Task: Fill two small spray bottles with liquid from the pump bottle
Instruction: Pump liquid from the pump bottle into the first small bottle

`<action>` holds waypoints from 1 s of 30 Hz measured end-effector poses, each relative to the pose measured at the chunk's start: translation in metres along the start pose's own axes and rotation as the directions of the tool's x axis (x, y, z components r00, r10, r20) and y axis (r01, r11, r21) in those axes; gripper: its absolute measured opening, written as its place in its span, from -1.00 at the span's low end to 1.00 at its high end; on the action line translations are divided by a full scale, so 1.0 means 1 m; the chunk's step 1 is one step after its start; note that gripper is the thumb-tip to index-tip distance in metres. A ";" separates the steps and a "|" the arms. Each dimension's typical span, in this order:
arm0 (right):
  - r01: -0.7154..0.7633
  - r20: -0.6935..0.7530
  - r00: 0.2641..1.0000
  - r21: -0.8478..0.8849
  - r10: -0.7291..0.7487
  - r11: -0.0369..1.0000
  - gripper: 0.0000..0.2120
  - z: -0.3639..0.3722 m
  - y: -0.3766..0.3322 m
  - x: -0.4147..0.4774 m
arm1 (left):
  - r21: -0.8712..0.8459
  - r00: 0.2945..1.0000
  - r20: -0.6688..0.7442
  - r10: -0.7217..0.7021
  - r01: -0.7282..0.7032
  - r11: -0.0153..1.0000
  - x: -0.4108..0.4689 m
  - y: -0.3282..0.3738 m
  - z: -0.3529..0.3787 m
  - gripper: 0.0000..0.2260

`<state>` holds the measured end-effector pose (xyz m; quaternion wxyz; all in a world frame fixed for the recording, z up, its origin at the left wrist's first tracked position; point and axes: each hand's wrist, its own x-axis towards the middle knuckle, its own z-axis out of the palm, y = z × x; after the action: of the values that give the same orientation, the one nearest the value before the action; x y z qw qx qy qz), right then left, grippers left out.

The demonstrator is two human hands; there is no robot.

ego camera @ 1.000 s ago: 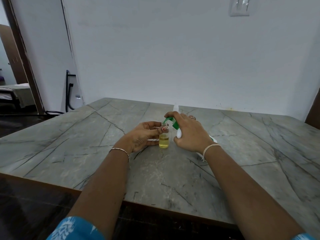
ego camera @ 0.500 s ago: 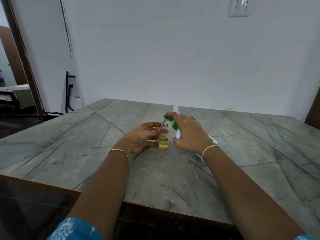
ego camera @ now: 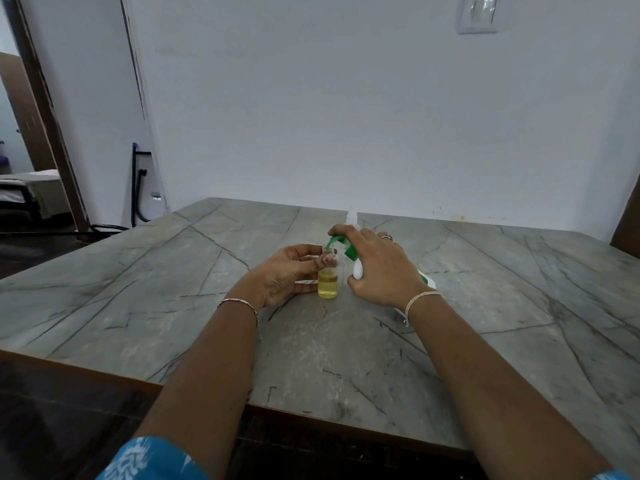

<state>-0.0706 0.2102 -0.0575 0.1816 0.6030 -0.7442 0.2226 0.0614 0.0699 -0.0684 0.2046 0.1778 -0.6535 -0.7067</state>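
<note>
A small clear spray bottle (ego camera: 327, 283) stands uncapped on the stone table, about half full of yellow liquid. My left hand (ego camera: 287, 271) grips it around the neck. My right hand (ego camera: 377, 268) lies over the white pump bottle (ego camera: 357, 271), which is tilted toward the small bottle. Its green pump nozzle (ego camera: 337, 242) sits over the small bottle's mouth, under my forefinger. The top of another small white bottle (ego camera: 352, 216) shows behind my right hand. Most of the pump bottle's body is hidden by my hand and wrist.
The grey veined table (ego camera: 173, 299) meets a white wall at the back. Its near edge (ego camera: 104, 370) runs across the lower frame. A doorway and dark cables (ego camera: 138, 188) are on the left. A wall switch (ego camera: 479, 13) is high on the right.
Both hands stay in place on the two bottles. The liquid level in the small bottle looks about the same.
</note>
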 end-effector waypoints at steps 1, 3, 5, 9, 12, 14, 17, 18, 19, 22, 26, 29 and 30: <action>-0.001 0.003 1.000 0.000 0.001 1.000 -0.29 0.000 0.000 0.000 | 0.001 1.000 -0.003 -0.004 0.004 1.000 0.000 0.000 0.000 -0.45; -0.002 0.007 1.000 0.008 0.002 1.000 -0.29 0.000 0.000 0.000 | 0.001 1.000 -0.007 -0.011 0.011 1.000 0.000 0.000 0.000 -0.41; -0.003 0.007 1.000 0.017 0.003 1.000 -0.30 0.000 0.000 0.001 | -0.008 1.000 -0.005 -0.009 0.009 1.000 0.000 -0.001 -0.001 -0.42; -0.007 -0.010 1.000 0.042 0.007 0.999 -0.35 0.002 -0.001 0.002 | 0.003 1.000 0.003 -0.006 0.006 1.000 0.001 -0.001 0.000 -0.43; -0.011 -0.021 1.000 0.053 0.012 0.999 -0.37 0.003 -0.001 0.002 | 0.007 1.000 0.004 -0.008 0.008 1.000 0.002 -0.001 0.000 -0.43; -0.013 -0.027 1.000 0.046 0.014 0.999 -0.37 0.003 -0.001 0.002 | 0.008 1.000 0.008 -0.007 0.007 1.000 0.002 -0.001 0.000 -0.45; -0.003 -0.027 1.000 0.018 0.004 1.000 -0.34 0.003 -0.001 0.001 | -0.006 1.000 0.010 -0.005 0.005 1.000 0.001 -0.002 -0.001 -0.48; 0.000 -0.023 1.000 0.010 0.000 1.000 -0.33 0.002 0.000 0.000 | -0.012 1.000 0.011 -0.005 0.006 1.000 0.001 -0.002 -0.001 -0.48; 0.001 -0.020 1.000 0.005 -0.001 1.000 -0.32 0.002 0.000 0.000 | -0.013 1.000 0.010 -0.006 0.006 1.000 0.001 -0.002 -0.001 -0.48; -0.002 -0.016 1.000 0.002 0.002 1.000 -0.30 0.001 0.000 -0.001 | 0.004 1.000 0.004 -0.007 0.007 1.000 0.002 -0.001 -0.001 -0.46; -0.004 -0.016 1.000 0.014 0.004 1.000 -0.32 0.002 -0.001 0.000 | 0.011 1.000 0.000 -0.008 0.008 1.000 0.003 -0.002 -0.001 -0.44; -0.007 -0.020 1.000 0.032 0.008 0.999 -0.36 0.002 -0.001 0.001 | 0.014 1.000 0.006 -0.005 0.005 1.000 0.003 -0.002 -0.001 -0.45; -0.007 -0.020 1.000 0.033 0.008 0.999 -0.37 0.002 -0.001 0.001 | 0.012 1.000 0.006 -0.004 0.004 1.000 0.002 -0.003 -0.001 -0.45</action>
<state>-0.0697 0.2079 -0.0587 0.1782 0.6010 -0.7408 0.2415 0.0598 0.0678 -0.0710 0.2002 0.1780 -0.6580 -0.7038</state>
